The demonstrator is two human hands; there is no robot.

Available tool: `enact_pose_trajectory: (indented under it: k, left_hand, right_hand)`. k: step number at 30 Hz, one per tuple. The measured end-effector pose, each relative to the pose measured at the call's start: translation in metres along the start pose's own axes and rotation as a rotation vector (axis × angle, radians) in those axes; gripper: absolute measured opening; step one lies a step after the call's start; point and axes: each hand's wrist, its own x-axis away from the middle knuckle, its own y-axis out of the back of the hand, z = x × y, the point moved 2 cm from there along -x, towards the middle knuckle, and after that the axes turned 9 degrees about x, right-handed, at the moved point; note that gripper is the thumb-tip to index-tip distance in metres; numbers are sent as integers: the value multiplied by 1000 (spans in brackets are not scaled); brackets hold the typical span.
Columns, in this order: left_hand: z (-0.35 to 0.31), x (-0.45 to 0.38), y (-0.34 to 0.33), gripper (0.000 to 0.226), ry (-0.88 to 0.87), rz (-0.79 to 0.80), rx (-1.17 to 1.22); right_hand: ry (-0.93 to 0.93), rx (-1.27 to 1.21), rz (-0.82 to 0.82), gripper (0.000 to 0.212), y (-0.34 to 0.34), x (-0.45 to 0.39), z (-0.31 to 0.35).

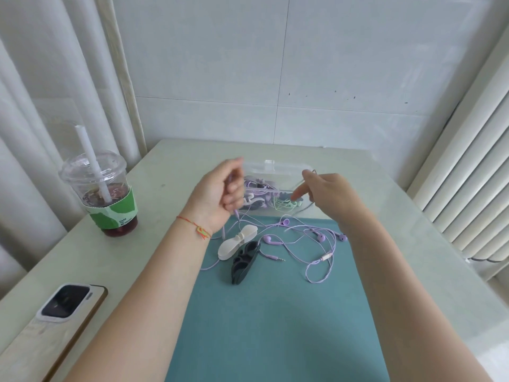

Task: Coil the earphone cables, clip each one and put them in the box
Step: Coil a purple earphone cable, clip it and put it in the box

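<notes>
A clear plastic box [271, 168] stands at the far edge of the teal mat [275, 312], holding coiled earphones in purple, white and green. My left hand [220, 188], raised in front of the box, grips a purple cable that hangs down from it. My right hand [325, 194] pinches a thin cable near the box's right end, index finger pointing down-left. Loose purple earphones [319, 238] lie tangled on the mat below. A white clip [237, 242] and a black clip [245, 261] lie side by side on the mat.
A lidded iced drink with a white straw [103, 194] stands at the left on the pale table [413, 230]. A phone [64, 303] lies camera-up at the near left. Tiled wall behind; a radiator [473, 188] at the right.
</notes>
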Motion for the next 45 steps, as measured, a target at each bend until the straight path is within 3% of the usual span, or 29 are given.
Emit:
enact_pose_trajectory:
  k: [2,5,7,11,14,18,20,23,25,28,33,36,40,42,45]
  left_hand:
    - [3,9,-12,20,3,143,-304]
    - [12,20,-24,27,29,226,-629]
    - [17,24,-30,16,54,268,-705]
    - [12,24,-23,15,24,294,-872]
    - [5,18,-16,22,5,232,-605]
    - [3,12,-9,24,-10,152,-319]
    - [4,10,-4,24,-67,10,-213]
    - [-1,9,13,26,-228,-326,-89]
    - [-1,11,22,24,-262,-422,-52]
    - [6,16,14,16,-145,-298,-170]
    - [28,30,-19,15,44,24,-431]
    - [30,36,-32,4,-11,60,-513]
    - [26,34,-27,21,-47,57,-545]
    - [22,31,-22,32,-45,42,-460]
    - [15,28,-19,39,-29,25,-266]
  right_hand:
    - [-21,-177,168,55,-4,3,3]
    - [-27,-534,344,49,-9,10,10]
    - [7,-622,360,44,-11,12,16]
    - [72,-811,242,20,-5,9,19]
    - [138,-685,179,15,-3,13,13]
    - [196,5,332,19,-22,26,4]
    - [187,173,383,16,-27,25,-3]
    - [137,223,334,16,-19,21,-11]
    - [110,272,277,14,-10,18,-15]
    - [118,176,198,12,-4,16,-11]
    - [205,-249,130,17,0,21,22]
    - [226,-399,104,18,3,23,36]
    - [226,-581,-1,15,12,19,43]
    - [199,-513,11,16,10,14,38]
    - [143,-140,197,46,-7,13,21]
